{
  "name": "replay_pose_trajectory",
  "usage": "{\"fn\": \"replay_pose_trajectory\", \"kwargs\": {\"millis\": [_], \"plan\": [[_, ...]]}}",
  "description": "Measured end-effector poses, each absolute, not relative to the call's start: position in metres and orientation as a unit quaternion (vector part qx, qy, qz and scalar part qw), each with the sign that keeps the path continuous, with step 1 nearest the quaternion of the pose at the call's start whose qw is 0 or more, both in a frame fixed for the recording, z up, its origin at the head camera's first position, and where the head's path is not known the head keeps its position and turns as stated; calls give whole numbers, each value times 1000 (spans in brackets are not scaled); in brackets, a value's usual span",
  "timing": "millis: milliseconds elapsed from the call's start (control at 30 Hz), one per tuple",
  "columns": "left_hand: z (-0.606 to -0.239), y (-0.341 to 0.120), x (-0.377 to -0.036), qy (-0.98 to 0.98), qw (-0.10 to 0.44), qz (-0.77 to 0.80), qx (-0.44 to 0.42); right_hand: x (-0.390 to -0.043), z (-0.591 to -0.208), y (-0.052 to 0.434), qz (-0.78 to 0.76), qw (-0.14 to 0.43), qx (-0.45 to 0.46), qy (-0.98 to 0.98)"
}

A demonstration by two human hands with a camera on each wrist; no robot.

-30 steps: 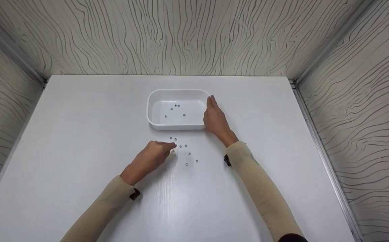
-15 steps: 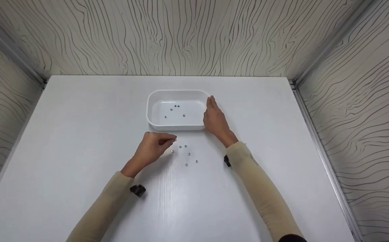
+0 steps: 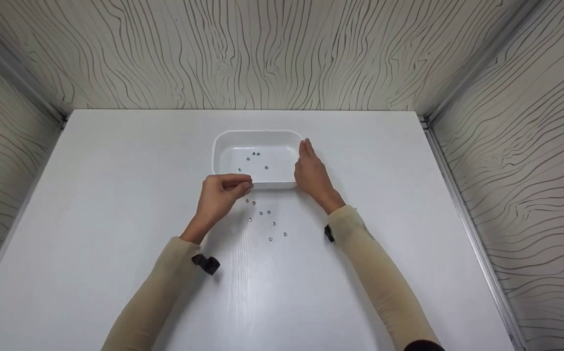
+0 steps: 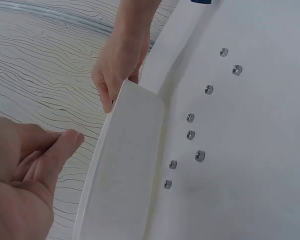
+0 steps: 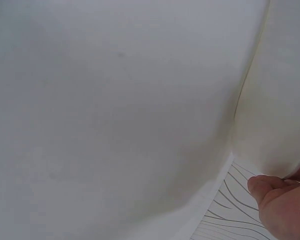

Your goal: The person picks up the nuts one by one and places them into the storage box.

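A white rectangular dish (image 3: 257, 185) stands toward the back of the table. Several small metal nuts (image 3: 266, 167) lie on its floor. More nuts (image 4: 200, 156) are scattered on the table in front of it. My left hand (image 3: 218, 197) is above the dish's near rim, thumb and fingertips pinched together on a nut, which the fingertips mostly hide. In the left wrist view, the left hand (image 4: 30, 170) is beside the dish's upper edge. My right hand (image 3: 313, 175) grips the right end of the dish. The right wrist view catches only part of that hand (image 5: 285, 202) at the dish's edge.
The white table (image 3: 116, 204) carries the dish and the loose nuts. Wood-grain patterned panels (image 3: 262, 53) rise behind it and at both sides. A black wrist mount (image 3: 206, 263) sticks out from the left sleeve.
My left hand has picked up a nut near the scattered ones and moved it forward to the dish's near rim. The right hand and the dish have stayed in place.
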State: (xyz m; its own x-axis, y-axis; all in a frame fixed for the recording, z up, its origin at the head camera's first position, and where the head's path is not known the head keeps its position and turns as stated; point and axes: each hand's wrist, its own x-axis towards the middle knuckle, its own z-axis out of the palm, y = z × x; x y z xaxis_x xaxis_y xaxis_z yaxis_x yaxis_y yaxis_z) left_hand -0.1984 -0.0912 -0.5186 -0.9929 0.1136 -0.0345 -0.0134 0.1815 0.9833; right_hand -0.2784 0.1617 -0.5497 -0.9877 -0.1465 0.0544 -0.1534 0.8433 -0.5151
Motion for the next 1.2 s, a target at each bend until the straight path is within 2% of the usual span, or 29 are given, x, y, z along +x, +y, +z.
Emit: {"fn": "replay_pose_trajectory", "kwargs": {"millis": [667,1200], "plan": [[-503,-85,-231,679,42,732,-39,-278,-551,162,273,6,81,-959],[-492,-88,-268,648,64,751,-114,-277,-550,162,280,9,79,-957]]}}
